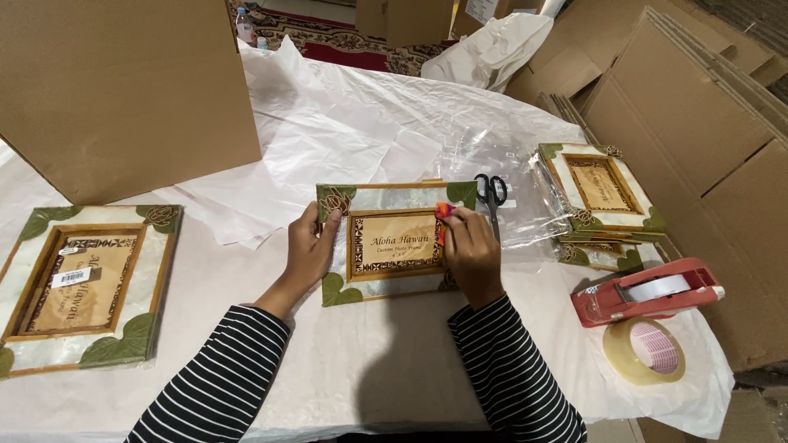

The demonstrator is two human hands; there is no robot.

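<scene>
On a white-papered tabletop [394,361] among cardboard boxes [123,90], the left hand [310,250] grips the picture frame [392,242] lying at centre; the right hand [472,246] pinches an orange cloth [444,215] against it.

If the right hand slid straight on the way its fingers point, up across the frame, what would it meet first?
Probably the black-handled scissors, lying just past the right hand by the picture frame's top right corner; depth is unclear, so it might pass beside them.

Cardboard boxes [689,107] flank a paper-covered table [394,361]; patterned rug [336,37] beyond.
</scene>
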